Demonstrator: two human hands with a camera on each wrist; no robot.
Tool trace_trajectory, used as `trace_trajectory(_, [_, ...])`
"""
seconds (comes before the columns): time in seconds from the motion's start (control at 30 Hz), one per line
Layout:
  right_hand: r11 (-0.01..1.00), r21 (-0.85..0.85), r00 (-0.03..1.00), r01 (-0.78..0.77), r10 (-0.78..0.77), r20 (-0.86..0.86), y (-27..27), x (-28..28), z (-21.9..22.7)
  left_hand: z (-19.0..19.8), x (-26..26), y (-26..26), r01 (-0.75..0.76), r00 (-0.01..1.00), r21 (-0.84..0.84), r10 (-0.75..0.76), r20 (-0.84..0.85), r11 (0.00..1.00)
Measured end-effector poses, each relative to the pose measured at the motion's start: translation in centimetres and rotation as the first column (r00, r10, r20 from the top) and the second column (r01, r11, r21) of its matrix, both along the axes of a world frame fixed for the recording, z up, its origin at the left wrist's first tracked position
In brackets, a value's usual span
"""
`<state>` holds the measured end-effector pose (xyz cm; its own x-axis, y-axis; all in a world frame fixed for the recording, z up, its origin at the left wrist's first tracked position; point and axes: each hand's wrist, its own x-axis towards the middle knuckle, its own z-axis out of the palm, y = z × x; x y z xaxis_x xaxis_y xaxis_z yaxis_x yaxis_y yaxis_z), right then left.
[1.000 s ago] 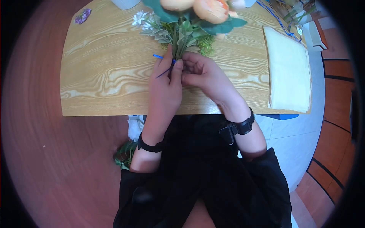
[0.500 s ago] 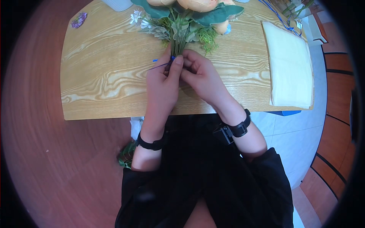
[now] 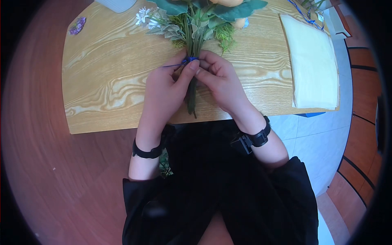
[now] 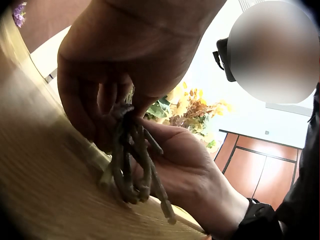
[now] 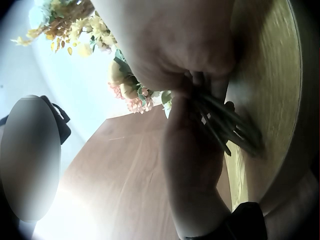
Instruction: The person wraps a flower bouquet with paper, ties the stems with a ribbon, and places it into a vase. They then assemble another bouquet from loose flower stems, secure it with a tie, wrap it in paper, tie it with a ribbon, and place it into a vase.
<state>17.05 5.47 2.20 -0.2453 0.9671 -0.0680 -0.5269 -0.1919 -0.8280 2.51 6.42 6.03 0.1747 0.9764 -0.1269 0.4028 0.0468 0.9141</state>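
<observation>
A bouquet of artificial flowers (image 3: 196, 28) stands between both hands, its blooms toward the far side of the table. A thin blue tie (image 3: 190, 60) circles the stems, with one loose end reaching left. My left hand (image 3: 167, 87) grips the bundle at the tie, thumb lying over it. From the other side my right hand (image 3: 222, 83) has curled fingers around the stems, its thumb tip meeting the left thumb at the tie. Below the hands the stem ends (image 3: 191, 102) poke out toward the table's near edge; in the left wrist view these bent stems (image 4: 145, 170) hang close over the tabletop.
The wooden table (image 3: 110, 81) carries a stack of pale sheets (image 3: 312, 65) on the right and a small purple flower (image 3: 77, 25) at the far left. A white container (image 3: 117, 4) stands at the back. Blue ties (image 3: 306, 14) lie at the back right.
The bouquet has tilted so its stem ends now show below the hands. My left hand has swung left, and the blue tie shows more fully around the stems.
</observation>
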Motion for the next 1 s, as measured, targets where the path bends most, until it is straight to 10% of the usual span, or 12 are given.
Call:
trace_trajectory(0.4, [0.999, -0.025, 0.989, 0.032, -0.028, 0.147, -0.8, -0.5, 0.3, 0.7, -0.2, 0.6, 0.042, 0.935, 0.421, 0.112, -0.335, 0.906])
trace_trajectory(1.0, [0.97, -0.236, 0.884, -0.067, -0.052, -0.464, -1.0, -0.7, 0.0, 0.7, -0.4, 0.6, 0.099, 0.876, 0.361, 0.09, -0.473, 0.927])
